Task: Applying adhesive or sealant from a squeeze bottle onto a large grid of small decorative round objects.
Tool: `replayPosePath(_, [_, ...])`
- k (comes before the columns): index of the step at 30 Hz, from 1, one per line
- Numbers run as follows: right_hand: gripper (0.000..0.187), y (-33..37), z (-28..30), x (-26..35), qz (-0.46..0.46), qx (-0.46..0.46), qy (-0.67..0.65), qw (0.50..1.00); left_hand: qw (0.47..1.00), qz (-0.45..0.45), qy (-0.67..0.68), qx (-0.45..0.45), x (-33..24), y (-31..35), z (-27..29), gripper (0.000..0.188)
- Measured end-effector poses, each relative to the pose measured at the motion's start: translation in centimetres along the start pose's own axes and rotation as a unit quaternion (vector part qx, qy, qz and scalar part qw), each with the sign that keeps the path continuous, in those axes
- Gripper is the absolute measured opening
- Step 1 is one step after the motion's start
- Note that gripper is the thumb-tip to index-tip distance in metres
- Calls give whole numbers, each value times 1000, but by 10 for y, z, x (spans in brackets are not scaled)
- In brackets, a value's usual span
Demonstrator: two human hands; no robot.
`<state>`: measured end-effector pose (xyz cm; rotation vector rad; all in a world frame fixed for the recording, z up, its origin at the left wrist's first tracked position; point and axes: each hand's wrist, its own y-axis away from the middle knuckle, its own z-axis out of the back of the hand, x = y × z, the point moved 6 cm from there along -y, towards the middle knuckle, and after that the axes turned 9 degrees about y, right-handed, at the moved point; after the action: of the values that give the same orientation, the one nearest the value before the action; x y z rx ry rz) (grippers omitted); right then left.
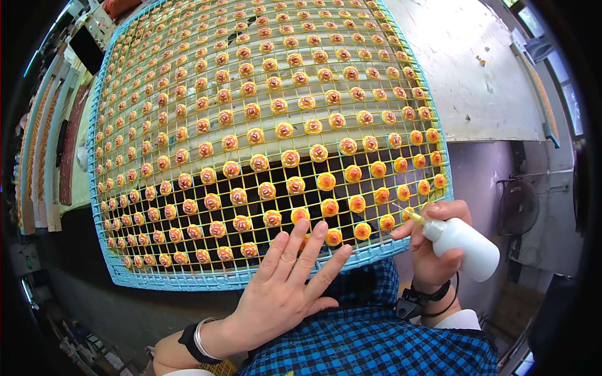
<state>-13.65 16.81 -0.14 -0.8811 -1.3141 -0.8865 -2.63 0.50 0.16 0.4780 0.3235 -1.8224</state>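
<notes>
Where the rack's blue rim (188, 281) curves along the left, you have a yellow grid full of small flower-shaped pieces (212, 201), golden-edged with orange-red centres and white lines over them. Your left hand (279, 307) comes next, fingers spread wide, palm down over the near rows; you cannot tell from here whether its fingertips press on a piece. Just right of it, the plain pieces (357, 203) show smooth orange centres with yellow edges. Your right hand (433, 254) wraps a white squeeze bottle (467, 247), tilted over the rack's near right corner, its yellow nozzle (412, 216) and thin tip close to those plain pieces; its contents are hidden. Farther off stands a pale counter (464, 69).
</notes>
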Motion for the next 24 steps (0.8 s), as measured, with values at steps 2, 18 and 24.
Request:
replayPosePath(2, [74,-1,-6,4,-16,24,19,999,1000,-3,-4,-7,1,0,-1,82])
replayPosePath(18, [46,-19,-49,9,55,115,97,987,982,-110,-103,-113,-8,17,0,43])
replayPosePath(24, [38,-31,-70,8,36,137,172,975,967,-212,-29,-134,1,21,-14,32])
